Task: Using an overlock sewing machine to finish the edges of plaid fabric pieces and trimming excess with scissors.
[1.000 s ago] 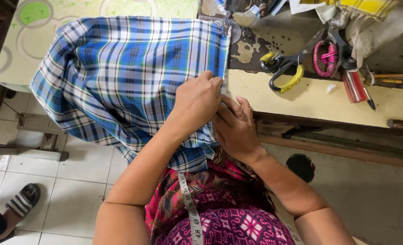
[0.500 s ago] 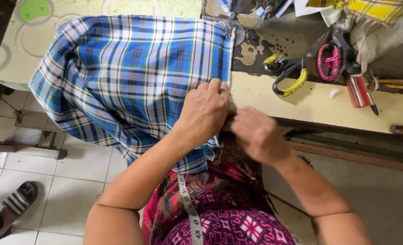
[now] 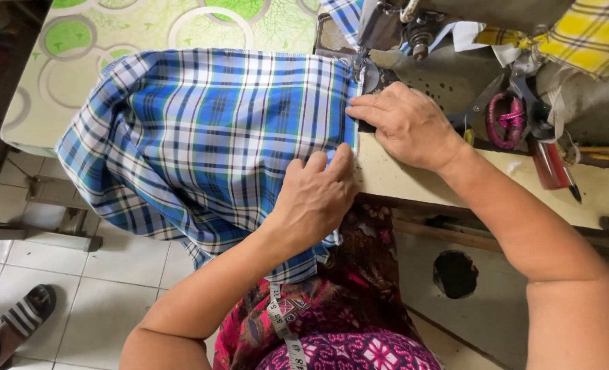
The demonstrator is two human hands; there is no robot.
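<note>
Pale tiled floor (image 3: pixel 64 274) below, seen from above, with a worn cream desk (image 3: pixel 414 181) across the upper right and a side surface covered in a green-circle patterned cloth (image 3: pixel 147 27) at upper left.

Blue, white and green checked fabric (image 3: pixel 201 137) spread over the desk's left end and draped down off its near edge toward the lap. Right edge of the fabric lying straight along the desk, running up to the sewing machine's presser foot (image 3: pixel 367 72).

Left hand (image 3: pixel 314 202) resting palm down on the fabric at the desk's near edge, fingers (image 3: pixel 316 163) slightly apart and curled, pressing the cloth flat rather than gripping it. Right hand (image 3: pixel 407 123) flat on the desk just beside the fabric's right edge, fingers (image 3: pixel 367 109) close together and pointing left, tips touching the hem just below the presser foot. Neither hand closed around anything.

Dark sewing machine body (image 3: pixel 448 20) along the top, partly cut off by the frame. Yellow checked cloth (image 3: pixel 592 34) bunched at upper right. Scissors with pink-wrapped handles (image 3: pixel 506 120) lying on the desk right of the right hand, and beside them a red-handled tool (image 3: pixel 547 168), possibly a screwdriver, too blurred to be sure.

Grey measuring tape (image 3: pixel 284 325) hanging down over a pink and red patterned garment (image 3: pixel 345 315) at the bottom. Round dark hole (image 3: pixel 455 274) in the desk's front panel. Striped sandal (image 3: pixel 27 315) on the floor at lower left.
</note>
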